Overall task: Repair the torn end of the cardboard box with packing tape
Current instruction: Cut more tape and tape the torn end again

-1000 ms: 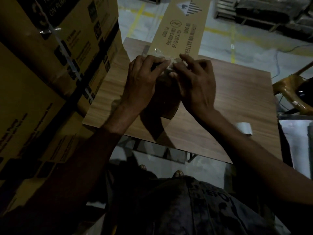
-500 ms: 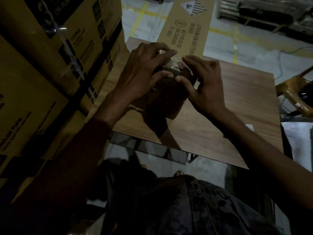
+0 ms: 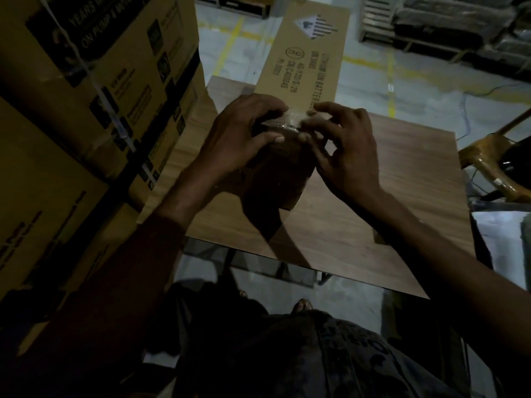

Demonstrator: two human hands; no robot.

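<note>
A long, narrow cardboard box (image 3: 309,56) with black print lies across the wooden table (image 3: 388,202), its near end raised toward me. Clear packing tape (image 3: 290,120) shines across that near end. My left hand (image 3: 244,139) grips the end from the left, fingers curled over the top edge and thumb on the dark end face (image 3: 283,170). My right hand (image 3: 347,150) pinches the tape at the right corner of the end between thumb and fingertips. The torn part itself is hidden in shadow under my hands.
Tall stacked cartons (image 3: 86,110) with strapping stand close on the left, touching the table edge. A wooden chair (image 3: 488,159) sits at the right. White sheets (image 3: 500,237) lie at the right. My legs and feet (image 3: 303,304) are below the table's near edge.
My left hand has shifted from lying over the box top to gripping the end's left side. My right thumb and fingertips have closed on the tape at the right corner.
</note>
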